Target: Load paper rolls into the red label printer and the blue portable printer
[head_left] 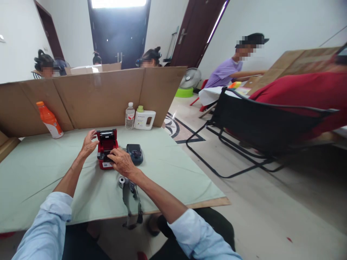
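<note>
A small red printer (107,164) stands on the table with its lid (106,136) raised, showing a dark inside. My left hand (89,143) is at the left side of the raised lid, fingers apart and partly bent; whether it touches the lid is hard to tell. Over the front right of the printer, my right hand (122,161) has its fingers bent together at a black part; what they pinch is hidden. Just right of the printer lies a dark portable device (135,154). Nearer me are a small paper roll (121,181) and a dark strap (139,206) hanging over the table edge.
A cardboard screen (97,97) borders the back of the green-covered table (168,173). Before it stand an orange bottle (50,120), a water bottle (130,116) and a white jug (144,118). At right are a black folding chair (252,122) and people seated.
</note>
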Motion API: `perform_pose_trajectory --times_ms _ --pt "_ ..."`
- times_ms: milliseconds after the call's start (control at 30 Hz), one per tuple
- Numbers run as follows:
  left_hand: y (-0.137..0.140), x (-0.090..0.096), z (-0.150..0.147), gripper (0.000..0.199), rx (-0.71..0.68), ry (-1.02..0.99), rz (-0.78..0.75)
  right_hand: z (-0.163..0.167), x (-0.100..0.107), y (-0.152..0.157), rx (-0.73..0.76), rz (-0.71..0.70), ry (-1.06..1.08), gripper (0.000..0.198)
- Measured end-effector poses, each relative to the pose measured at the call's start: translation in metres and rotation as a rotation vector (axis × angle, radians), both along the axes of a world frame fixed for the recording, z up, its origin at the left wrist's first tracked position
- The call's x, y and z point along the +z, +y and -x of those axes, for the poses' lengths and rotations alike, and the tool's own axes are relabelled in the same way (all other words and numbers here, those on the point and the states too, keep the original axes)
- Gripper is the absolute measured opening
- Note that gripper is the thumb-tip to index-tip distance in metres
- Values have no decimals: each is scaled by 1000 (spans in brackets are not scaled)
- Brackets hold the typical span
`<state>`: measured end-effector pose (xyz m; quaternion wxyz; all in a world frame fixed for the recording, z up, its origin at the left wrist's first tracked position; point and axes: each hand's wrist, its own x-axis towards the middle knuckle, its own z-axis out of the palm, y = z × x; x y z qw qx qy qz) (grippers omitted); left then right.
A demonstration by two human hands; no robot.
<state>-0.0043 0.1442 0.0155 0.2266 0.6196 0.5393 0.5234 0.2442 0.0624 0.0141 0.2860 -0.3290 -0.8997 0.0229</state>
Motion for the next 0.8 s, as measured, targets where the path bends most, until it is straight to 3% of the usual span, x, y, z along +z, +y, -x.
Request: perform_pose_trajectory --times_ms 133,267,533,700,800 --pt "-1 2 2 77 -15 14 14 -2 -4 -5 15 -17 12 25" --pt "-12 8 1 67 -66 74 -21 -5 -10 -5 23 -19 46 29" --pt "-74 15 -1 51 -143 390 -41 -6 -19 -6 24 -57 81 27" --pt "-98 7 -4 67 -177 588 -73 -6 -20 -8 36 -58 89 23" --pt "-103 -4 -7 64 -130 624 -102 -9 -20 -5 31 -47 144 42"
